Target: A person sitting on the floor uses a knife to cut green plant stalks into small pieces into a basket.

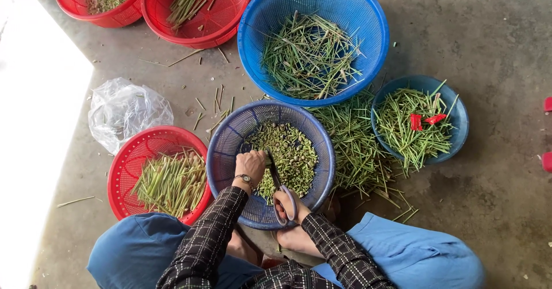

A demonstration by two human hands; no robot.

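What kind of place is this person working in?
Probably an informal food-prep spot, maybe a home yard or market floor. The person sits low on a bare concrete floor, ringed by plastic baskets of green stems, snipping with scissors over a basket of chopped pieces.

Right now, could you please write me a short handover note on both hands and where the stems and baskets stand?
Left hand: closed over the middle blue basket, apparently gripping stems; I cannot see them clearly.
Right hand: holds scissors, blades pointing toward the left hand.
Done: cut green pieces fill that basket.
Left: uncut stems in the red basket at left, more in the large blue basket, a loose pile on the floor, and the small blue bowl.
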